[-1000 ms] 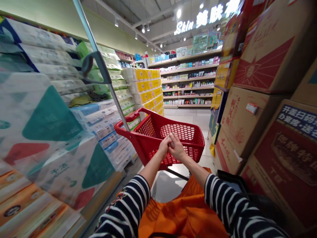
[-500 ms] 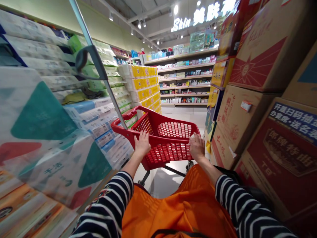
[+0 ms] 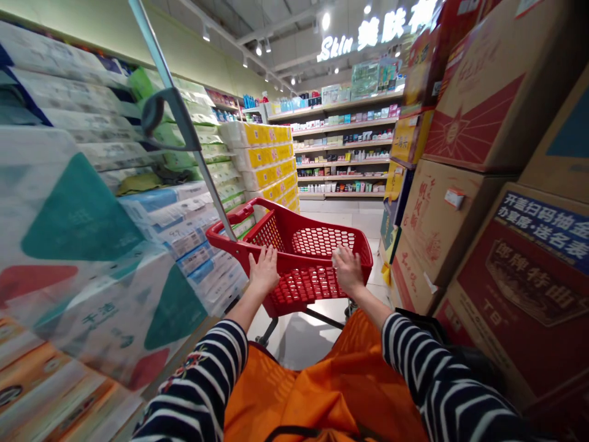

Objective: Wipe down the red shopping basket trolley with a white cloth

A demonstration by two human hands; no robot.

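Note:
A red plastic shopping cart point(image 3: 317, 236) with a perforated basket stands sideways before me, and no goods show inside it. My left hand point(image 3: 264, 270) rests against its near side by the handle end, fingers stretched out and a little apart. At the near rim, toward the other end, my right hand point(image 3: 348, 270) is closed around a small white cloth point(image 3: 338, 255). Only part of that cloth shows between the fingers, so it could be a tissue. The cloth is at the rim; whether it presses on the plastic I cannot tell.
A grey-handled metal pole point(image 3: 175, 120) rises at the cart's handle end. Wrapped paper packs point(image 3: 78, 245) are piled on the left, with yellow packs point(image 3: 271, 153) beyond. Tall stacks of cartons point(image 3: 460, 209) line the right. Shelves of small goods point(image 3: 345, 141) stand at the back.
My right hand has moved left along the cart's near rim, away from the right corner, with the white cloth in it. My left hand and the cart have stayed in place.

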